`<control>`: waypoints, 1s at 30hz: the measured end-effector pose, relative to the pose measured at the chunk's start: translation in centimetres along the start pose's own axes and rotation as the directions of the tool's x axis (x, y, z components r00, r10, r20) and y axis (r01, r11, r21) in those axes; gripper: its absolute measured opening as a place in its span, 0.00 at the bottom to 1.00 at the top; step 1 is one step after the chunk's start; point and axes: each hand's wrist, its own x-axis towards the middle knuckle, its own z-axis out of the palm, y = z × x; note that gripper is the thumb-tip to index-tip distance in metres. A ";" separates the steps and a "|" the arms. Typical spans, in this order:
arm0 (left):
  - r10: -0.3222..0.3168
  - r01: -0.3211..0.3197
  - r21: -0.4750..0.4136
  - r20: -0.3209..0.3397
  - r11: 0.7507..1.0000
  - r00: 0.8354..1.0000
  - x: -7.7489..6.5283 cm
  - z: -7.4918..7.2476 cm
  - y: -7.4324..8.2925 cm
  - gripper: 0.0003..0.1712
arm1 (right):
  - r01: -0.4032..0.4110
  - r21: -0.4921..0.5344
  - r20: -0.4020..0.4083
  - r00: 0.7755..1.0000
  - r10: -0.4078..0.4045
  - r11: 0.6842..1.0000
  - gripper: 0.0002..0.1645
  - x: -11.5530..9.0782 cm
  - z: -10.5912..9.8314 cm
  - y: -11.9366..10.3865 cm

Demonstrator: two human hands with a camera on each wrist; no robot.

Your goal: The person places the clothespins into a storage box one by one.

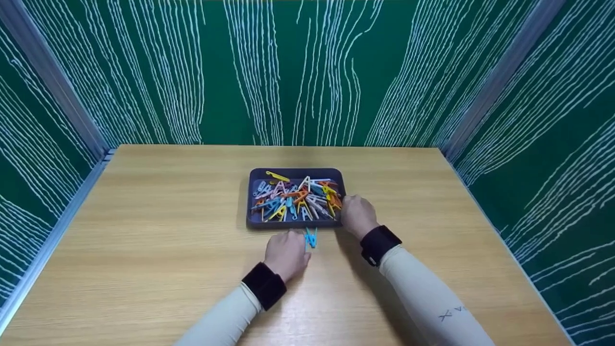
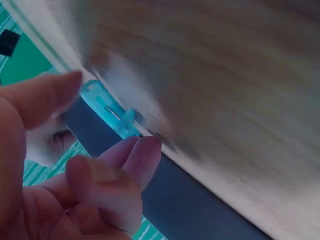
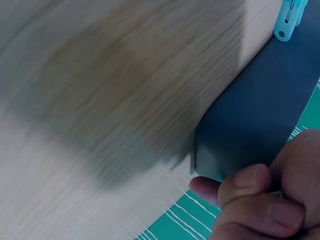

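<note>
A light blue clothespin [image 1: 312, 238] lies on the table just in front of a dark tray [image 1: 296, 224]. My left hand [image 1: 287, 253] is close to the clothespin's left side. In the left wrist view, its thumb and fingers stand apart, with the blue clothespin [image 2: 107, 110] showing beyond the gap and fingertips [image 2: 150, 150] overlapping its lower end. My right hand [image 1: 359, 216] holds the tray's near right corner, its fingers curled there in the right wrist view. Inside the tray is a pile of colourful clothespins [image 1: 293, 199].
The tray rests on a wooden table [image 1: 168, 230]. Green panels [image 1: 307, 72] with wavy white lines enclose the back and both sides, joined by metal posts [image 1: 499, 77]. Each wrist wears a black band [image 1: 380, 244].
</note>
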 end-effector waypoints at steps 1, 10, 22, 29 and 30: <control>0.001 -0.001 0.003 0.001 1.000 1.000 0.0 -0.1 0.0 0.17 | -0.005 0.000 0.004 1.000 0.005 1.000 0.06 0.0 0.0 0.0; -0.005 0.006 -0.036 0.004 0.999 1.000 0.0 -1.6 -0.9 0.12 | 0.013 -0.012 -0.012 1.000 -0.013 1.000 0.06 0.1 -0.3 0.0; -0.022 0.019 -0.032 -0.092 0.999 0.996 2.8 -4.5 -1.8 0.10 | 0.016 -0.005 -0.022 1.000 -0.016 1.000 0.05 -0.1 0.2 0.0; -0.011 0.012 0.007 -0.184 1.000 0.983 5.4 -5.0 -2.2 0.06 | 0.005 0.010 -0.013 1.000 -0.005 1.000 0.05 0.0 0.1 -0.1; -0.014 0.018 0.017 -0.193 1.000 0.981 5.7 -4.9 -2.2 0.05 | 0.003 0.011 -0.010 1.000 -0.003 1.000 0.05 0.0 0.1 -0.1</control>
